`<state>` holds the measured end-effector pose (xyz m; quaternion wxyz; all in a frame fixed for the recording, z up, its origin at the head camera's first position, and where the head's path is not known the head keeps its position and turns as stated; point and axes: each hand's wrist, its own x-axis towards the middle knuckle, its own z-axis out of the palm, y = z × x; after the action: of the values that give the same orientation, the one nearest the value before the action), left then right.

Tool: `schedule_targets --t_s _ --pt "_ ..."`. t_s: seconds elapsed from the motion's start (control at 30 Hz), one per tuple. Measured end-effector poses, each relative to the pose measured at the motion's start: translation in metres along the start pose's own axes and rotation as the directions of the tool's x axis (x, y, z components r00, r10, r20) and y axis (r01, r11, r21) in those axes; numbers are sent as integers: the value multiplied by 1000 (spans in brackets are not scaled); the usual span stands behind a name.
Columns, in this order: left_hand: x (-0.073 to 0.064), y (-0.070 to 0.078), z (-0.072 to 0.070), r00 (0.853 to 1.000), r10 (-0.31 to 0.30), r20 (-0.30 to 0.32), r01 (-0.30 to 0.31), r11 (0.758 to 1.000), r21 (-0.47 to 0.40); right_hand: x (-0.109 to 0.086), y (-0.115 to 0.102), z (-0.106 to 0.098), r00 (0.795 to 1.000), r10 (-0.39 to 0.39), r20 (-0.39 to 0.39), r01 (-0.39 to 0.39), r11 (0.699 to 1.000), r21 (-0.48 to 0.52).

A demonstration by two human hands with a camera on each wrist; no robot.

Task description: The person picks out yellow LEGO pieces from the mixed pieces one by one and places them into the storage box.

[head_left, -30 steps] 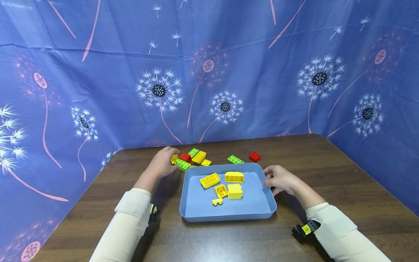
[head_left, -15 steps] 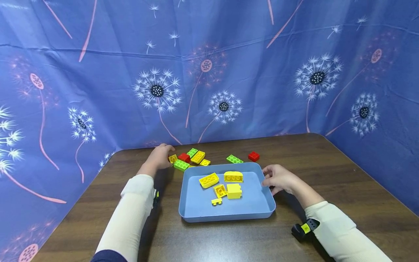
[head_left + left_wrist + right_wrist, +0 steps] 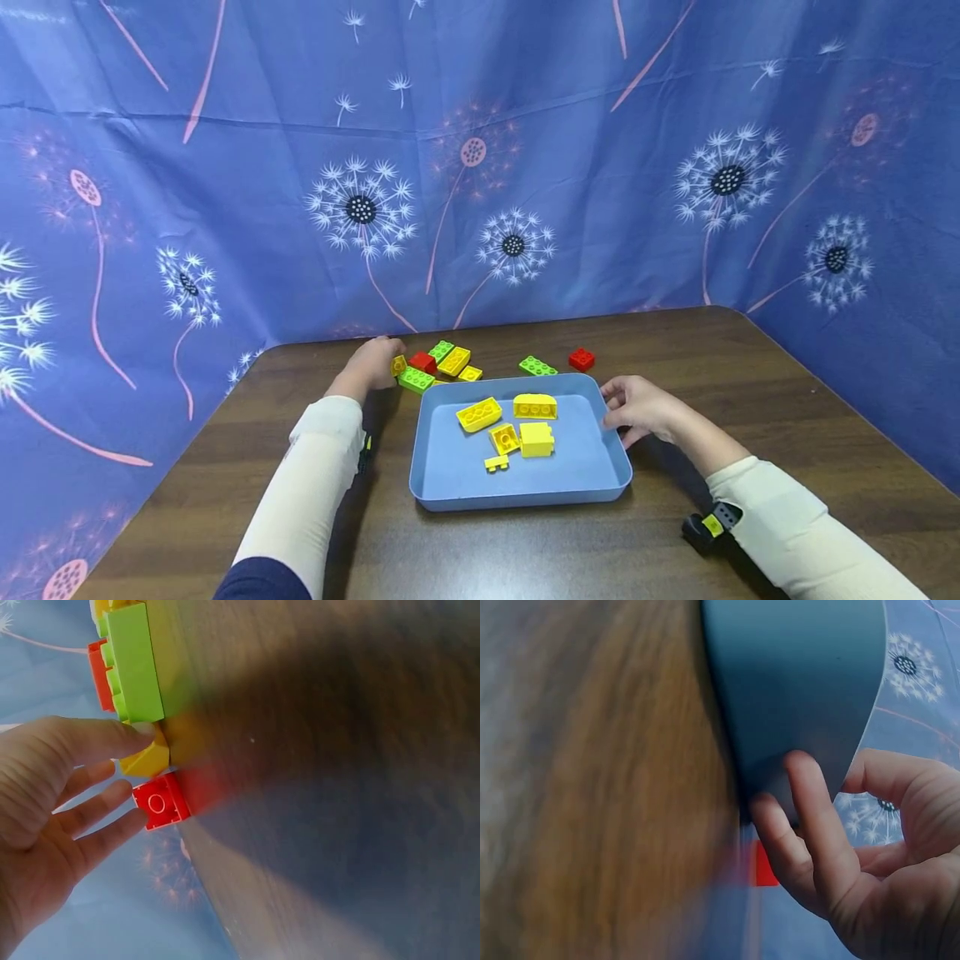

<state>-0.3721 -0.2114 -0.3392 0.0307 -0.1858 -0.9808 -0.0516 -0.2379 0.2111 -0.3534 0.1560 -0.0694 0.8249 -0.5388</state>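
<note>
At the left end of a loose group of bricks, my left hand point(image 3: 372, 363) pinches a small yellow toy brick point(image 3: 399, 365) between thumb and index finger. In the left wrist view the thumb lies over this yellow brick point(image 3: 148, 759), while the other fingers extend near a red brick point(image 3: 159, 802) whose hollow underside shows. A long green brick point(image 3: 416, 379) is just to the right of the pinched one. My right hand point(image 3: 641, 410) grips the right wall of a shallow blue tray point(image 3: 517, 502); in the right wrist view two fingertips press its outer wall point(image 3: 795, 682).
Several yellow bricks, among them an arched one point(image 3: 536, 407), lie in the tray. Behind it are a flat green brick point(image 3: 537, 366) and a red brick point(image 3: 582, 359). Another red brick point(image 3: 423, 362) and a long yellow one point(image 3: 454, 361) sit in the left group. A patterned blue cloth point(image 3: 480, 167) hangs behind the table.
My left hand first drew back slightly from the yellow brick, then came down and closed its fingers on it. My right hand stays at the tray's wall.
</note>
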Motion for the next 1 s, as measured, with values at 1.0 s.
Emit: schedule_targets --t_s 1.0 --pt "6 6 3 997 -51 49 49 998 50 -3 -2 3 1000 -6 -9 6 998 -56"
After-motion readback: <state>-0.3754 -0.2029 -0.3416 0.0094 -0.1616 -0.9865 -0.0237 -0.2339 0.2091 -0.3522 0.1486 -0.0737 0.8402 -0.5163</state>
